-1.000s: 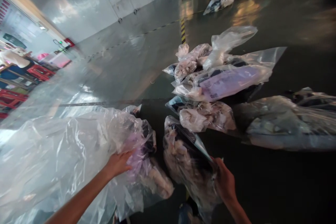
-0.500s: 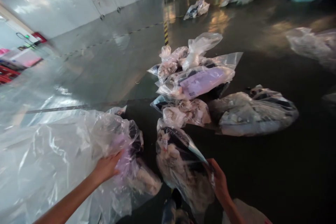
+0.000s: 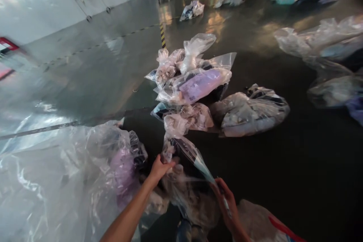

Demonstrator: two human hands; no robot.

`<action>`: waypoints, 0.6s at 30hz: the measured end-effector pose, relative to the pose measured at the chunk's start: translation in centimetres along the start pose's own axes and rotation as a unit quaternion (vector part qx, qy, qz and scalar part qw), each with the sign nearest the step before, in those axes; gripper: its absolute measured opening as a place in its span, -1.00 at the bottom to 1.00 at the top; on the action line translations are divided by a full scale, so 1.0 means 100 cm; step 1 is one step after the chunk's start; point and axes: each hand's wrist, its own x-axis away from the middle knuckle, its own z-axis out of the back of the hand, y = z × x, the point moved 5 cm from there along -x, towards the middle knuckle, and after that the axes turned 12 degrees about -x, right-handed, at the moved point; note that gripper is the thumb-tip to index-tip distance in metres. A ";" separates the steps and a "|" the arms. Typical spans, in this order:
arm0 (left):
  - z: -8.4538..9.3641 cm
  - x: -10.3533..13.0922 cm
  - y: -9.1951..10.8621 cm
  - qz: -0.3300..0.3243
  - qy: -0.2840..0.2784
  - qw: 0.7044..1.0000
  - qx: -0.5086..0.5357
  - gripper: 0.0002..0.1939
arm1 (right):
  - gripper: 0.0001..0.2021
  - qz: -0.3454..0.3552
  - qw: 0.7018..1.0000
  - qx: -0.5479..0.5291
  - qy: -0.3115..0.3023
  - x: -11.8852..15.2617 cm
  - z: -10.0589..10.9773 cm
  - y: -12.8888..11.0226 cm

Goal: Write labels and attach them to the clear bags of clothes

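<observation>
Between my two hands is a clear plastic bag (image 3: 184, 185) with dark, white and pale blue contents, close to my feet. My left hand (image 3: 162, 168) grips the bag's upper left side, thumb across the plastic. On its right edge my right hand (image 3: 225, 198) is closed around the film, fingers partly hidden. To the left lies a big translucent plastic sheet or bag (image 3: 56, 181), with a lilac bundle (image 3: 123, 174) showing through it. Just beyond the held bag sits a smaller bag (image 3: 195, 115) of pale, crumpled contents.
Ahead are a clear bag holding a lilac pack (image 3: 202, 83) and a knotted bag (image 3: 191, 56). A large filled bag (image 3: 252, 115) lies to the right, and more bags (image 3: 326, 41) beyond. Yellow-black tape (image 3: 162, 36) marks the floor. A bag with a red stripe (image 3: 261, 223) is lower right.
My left hand has moved right, from the lilac bundle under the big plastic to the held bag's left side. My right hand stays on that bag's right edge. The view has shifted right.
</observation>
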 end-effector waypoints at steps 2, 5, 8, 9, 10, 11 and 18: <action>0.006 0.001 -0.002 -0.003 -0.016 1.000 0.026 -0.25 | -0.56 -0.014 1.000 -0.004 0.010 0.009 0.000 -0.004; 0.015 0.005 -0.003 -0.018 -0.050 0.996 0.072 -0.29 | -0.56 -0.034 0.999 -0.016 0.037 0.022 0.002 -0.008; 0.019 0.011 -0.003 -0.029 -0.073 0.992 0.103 -0.33 | -0.60 -0.042 0.998 -0.029 0.042 0.033 0.002 -0.015; 0.019 0.013 -0.004 -0.032 -0.080 0.989 0.118 -0.34 | -0.64 -0.044 0.998 -0.040 0.032 0.037 0.000 -0.018; 0.019 0.016 -0.004 -0.035 -0.089 0.986 0.137 -0.36 | -0.69 -0.042 0.997 -0.061 0.019 0.040 -0.003 -0.021; 0.018 0.019 -0.005 -0.037 -0.099 0.982 0.159 -0.37 | -0.72 -0.037 0.995 -0.092 0.008 0.043 -0.007 -0.025; -0.007 0.029 -0.011 0.018 -0.139 0.959 0.245 -0.15 | -0.75 0.124 0.987 0.051 -0.085 0.054 -0.050 -0.064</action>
